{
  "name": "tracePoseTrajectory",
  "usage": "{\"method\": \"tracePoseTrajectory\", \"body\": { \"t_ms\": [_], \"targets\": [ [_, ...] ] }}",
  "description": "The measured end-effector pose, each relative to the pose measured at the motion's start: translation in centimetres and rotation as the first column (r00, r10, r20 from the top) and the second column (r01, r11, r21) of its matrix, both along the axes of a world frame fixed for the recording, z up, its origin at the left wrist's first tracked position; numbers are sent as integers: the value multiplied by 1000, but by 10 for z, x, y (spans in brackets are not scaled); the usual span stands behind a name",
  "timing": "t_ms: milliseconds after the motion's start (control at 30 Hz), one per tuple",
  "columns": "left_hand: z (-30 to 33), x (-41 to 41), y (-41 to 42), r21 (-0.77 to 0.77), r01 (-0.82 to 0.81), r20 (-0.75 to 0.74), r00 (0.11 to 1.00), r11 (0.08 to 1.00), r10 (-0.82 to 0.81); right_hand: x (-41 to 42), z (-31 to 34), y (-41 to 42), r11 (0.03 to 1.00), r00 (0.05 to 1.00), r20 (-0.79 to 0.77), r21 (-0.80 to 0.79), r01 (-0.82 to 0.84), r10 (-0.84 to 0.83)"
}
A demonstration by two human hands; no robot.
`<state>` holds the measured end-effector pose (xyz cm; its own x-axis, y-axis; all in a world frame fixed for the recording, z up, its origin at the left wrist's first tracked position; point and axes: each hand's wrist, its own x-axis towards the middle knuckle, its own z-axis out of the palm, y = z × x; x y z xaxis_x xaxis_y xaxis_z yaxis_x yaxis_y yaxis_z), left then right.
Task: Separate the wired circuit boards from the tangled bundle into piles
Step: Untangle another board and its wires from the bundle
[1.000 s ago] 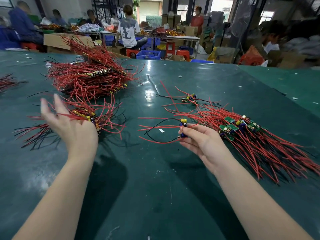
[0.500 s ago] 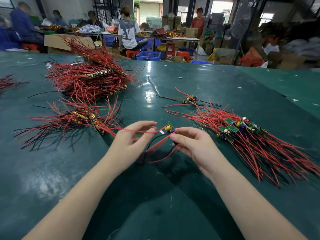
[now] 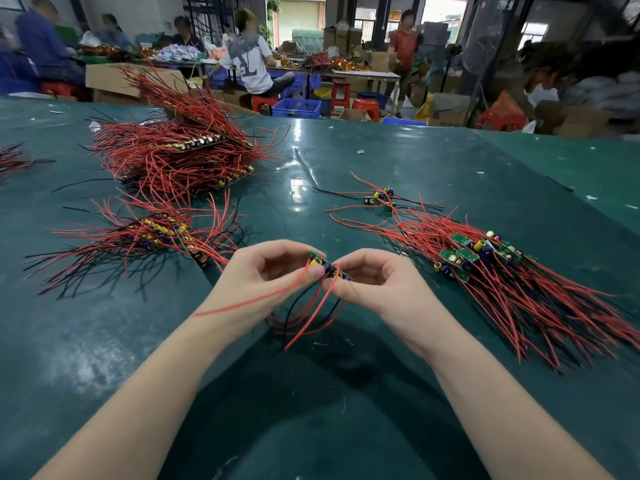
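Observation:
A small green wired circuit board [image 3: 328, 266] with yellow and blue parts is held above the green table [image 3: 398, 161] in the middle. My left hand [image 3: 263, 275] pinches its left end and my right hand [image 3: 372, 282] pinches its right end. Red and black wires [image 3: 311, 317] hang down from it between my wrists. A tall tangled bundle [image 3: 173, 157] of red-wired boards lies at the far left. A smaller pile [image 3: 152, 233] lies in front of it. Another pile [image 3: 485, 265] with green boards spreads out at the right.
A few loose boards [image 3: 381, 197] lie beyond the right pile. More red wires [image 3: 14, 161] show at the left edge. Behind the table are people, cardboard boxes [image 3: 114, 77], blue crates [image 3: 299, 107] and red stools.
My left hand came from the left pile to the middle and took hold of the board. Both hands now hold it closer together, and its wires hang down instead of stretching left.

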<state>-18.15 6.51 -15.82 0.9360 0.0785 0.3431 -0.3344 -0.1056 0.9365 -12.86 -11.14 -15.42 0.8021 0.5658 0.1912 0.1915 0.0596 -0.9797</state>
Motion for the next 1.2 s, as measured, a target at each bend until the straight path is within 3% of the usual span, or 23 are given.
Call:
{"method": "tracePoseTrajectory", "body": {
  "t_ms": [467,667,967,1067,1200],
  "targets": [
    [4,-5,3,-308,105,-204,963,945,-174,2,6,-6,989,985,-100,-28,-142,139],
    [4,-5,7,-326,83,-295,937,942,-184,4,6,-8,984,975,-147,-38,-172,165],
    [3,-6,5,-393,103,-310,920,914,-238,5,4,-9,980,971,-153,-49,-195,185],
    [2,-4,2,-422,76,-288,934,903,-214,5,3,-8,990,982,-142,-45,-132,124],
    [1,-2,-2,-347,45,-212,969,937,-125,8,1,-6,1000,985,-172,11,-28,29]
  ]
}}
